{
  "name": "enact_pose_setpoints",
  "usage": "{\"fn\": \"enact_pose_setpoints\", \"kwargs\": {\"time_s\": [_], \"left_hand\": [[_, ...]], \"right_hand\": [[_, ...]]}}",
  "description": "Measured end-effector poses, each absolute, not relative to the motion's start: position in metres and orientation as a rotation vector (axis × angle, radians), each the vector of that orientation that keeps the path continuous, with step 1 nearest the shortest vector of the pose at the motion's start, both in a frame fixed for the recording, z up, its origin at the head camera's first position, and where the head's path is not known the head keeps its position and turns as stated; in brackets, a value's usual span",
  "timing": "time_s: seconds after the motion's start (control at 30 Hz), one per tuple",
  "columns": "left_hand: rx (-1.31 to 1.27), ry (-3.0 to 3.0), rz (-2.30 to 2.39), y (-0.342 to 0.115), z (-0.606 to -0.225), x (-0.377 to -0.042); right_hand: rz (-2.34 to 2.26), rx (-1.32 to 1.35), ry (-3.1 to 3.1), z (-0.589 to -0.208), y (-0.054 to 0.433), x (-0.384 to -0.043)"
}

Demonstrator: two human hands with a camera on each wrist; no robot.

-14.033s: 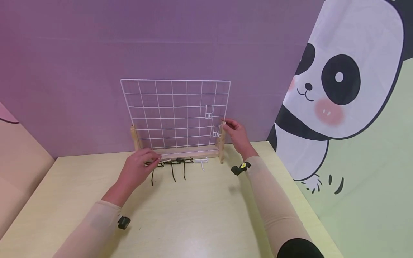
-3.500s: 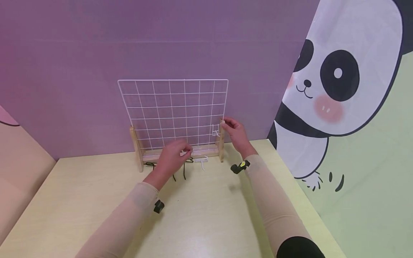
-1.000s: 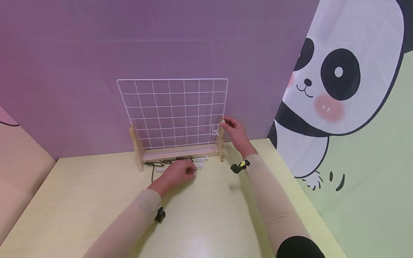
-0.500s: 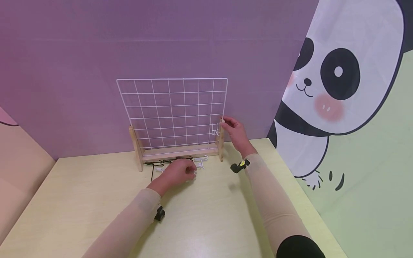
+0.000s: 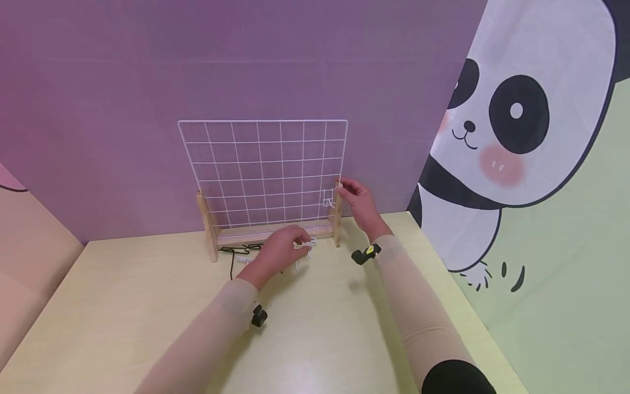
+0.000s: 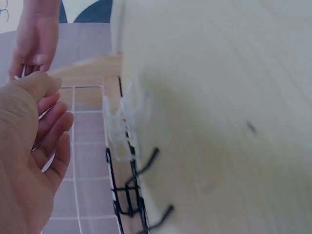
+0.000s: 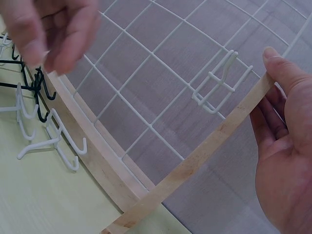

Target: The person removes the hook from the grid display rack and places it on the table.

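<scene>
A white wire grid panel (image 5: pixel 263 120) stands in a wooden stand (image 5: pixel 209 224) against the wall. One white wire hook (image 7: pixel 222 82) hangs on the grid at its lower right. My right hand (image 5: pixel 363 205) grips the stand's right upright (image 7: pixel 195 161), thumb on its edge and fingers behind. My left hand (image 5: pixel 283 249) hovers over the hooks in front of the stand, its fingers loosely bent, and I see nothing held in them. Below it lie loose white wire hooks (image 7: pixel 36 145); black wire hooks (image 6: pixel 129 189) lie beside them along the base.
The pale wooden table (image 5: pixel 315 328) extends towards me from the stand. A purple wall (image 5: pixel 266 60) rises directly behind the grid. On the right, the wall carries a panda picture (image 5: pixel 531 109).
Compared with 14 seconds ago, the upper hook is off the grid and more white hooks lie on the table. In the last half second my left hand moved up and right; my right stayed.
</scene>
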State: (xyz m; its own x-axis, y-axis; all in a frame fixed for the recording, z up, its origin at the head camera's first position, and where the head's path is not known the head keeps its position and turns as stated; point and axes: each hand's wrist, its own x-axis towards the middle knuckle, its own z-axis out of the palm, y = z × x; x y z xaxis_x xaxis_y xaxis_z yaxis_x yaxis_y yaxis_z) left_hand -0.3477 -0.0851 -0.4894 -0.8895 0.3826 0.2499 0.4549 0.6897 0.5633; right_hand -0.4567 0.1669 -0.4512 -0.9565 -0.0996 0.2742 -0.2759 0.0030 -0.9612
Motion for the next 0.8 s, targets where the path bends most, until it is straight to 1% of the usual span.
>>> {"fn": "enact_pose_setpoints", "kwargs": {"time_s": [0.33,0.8], "left_hand": [[-0.579,-2.656,-1.090,-0.063,-0.471,-0.355],[-0.608,-2.513,-1.101,-0.037,-0.452,-0.373]], "right_hand": [[2.083,0.411,-2.150,-0.451,0.169,-0.457],[2.073,0.422,-2.145,-0.454,0.169,-0.459]]}}
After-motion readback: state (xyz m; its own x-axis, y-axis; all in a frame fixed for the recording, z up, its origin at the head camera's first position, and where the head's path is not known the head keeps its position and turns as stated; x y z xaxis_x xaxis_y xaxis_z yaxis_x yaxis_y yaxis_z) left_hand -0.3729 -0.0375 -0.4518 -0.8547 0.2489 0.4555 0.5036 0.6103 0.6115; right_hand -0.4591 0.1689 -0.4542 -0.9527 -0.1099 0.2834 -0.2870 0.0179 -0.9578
